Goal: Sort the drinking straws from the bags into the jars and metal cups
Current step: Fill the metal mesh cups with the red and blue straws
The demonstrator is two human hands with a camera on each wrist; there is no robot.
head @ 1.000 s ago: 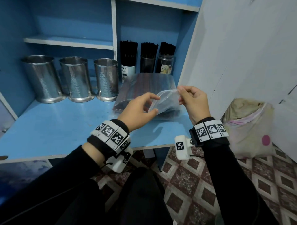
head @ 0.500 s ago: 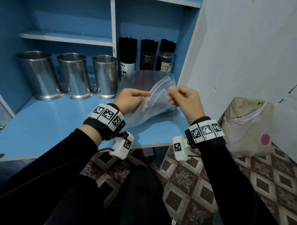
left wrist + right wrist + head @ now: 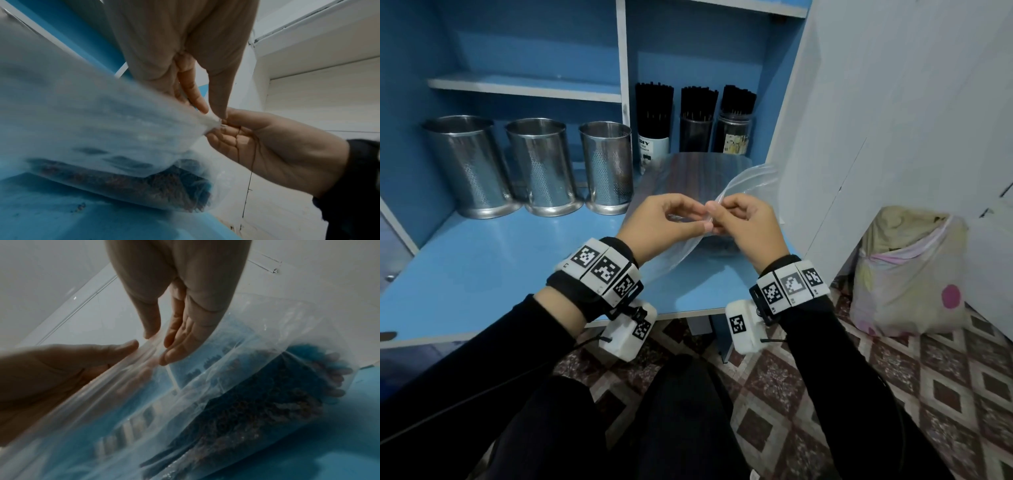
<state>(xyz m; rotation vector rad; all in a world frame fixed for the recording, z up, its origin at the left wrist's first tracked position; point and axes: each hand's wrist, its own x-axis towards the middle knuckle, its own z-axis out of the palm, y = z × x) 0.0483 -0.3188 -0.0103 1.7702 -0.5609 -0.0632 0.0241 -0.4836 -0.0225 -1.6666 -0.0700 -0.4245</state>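
Both grips pinched the mouth of the clear bag (image 3: 748, 178): left hand (image 3: 661, 226) and right hand (image 3: 746, 226) on its rim, presumably to part it. Straws (image 3: 257, 410) lay inside, bag resting on the bench (image 3: 482, 267).

home storage nook, blue shelves (image 3: 524, 85), tiled floor (image 3: 893, 394)

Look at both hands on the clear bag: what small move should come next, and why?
Probably pull the hands apart to open the bag. The left hand and right hand both pinch its top edge at nearly one spot, the straws are still inside, and the three metal cups look empty.
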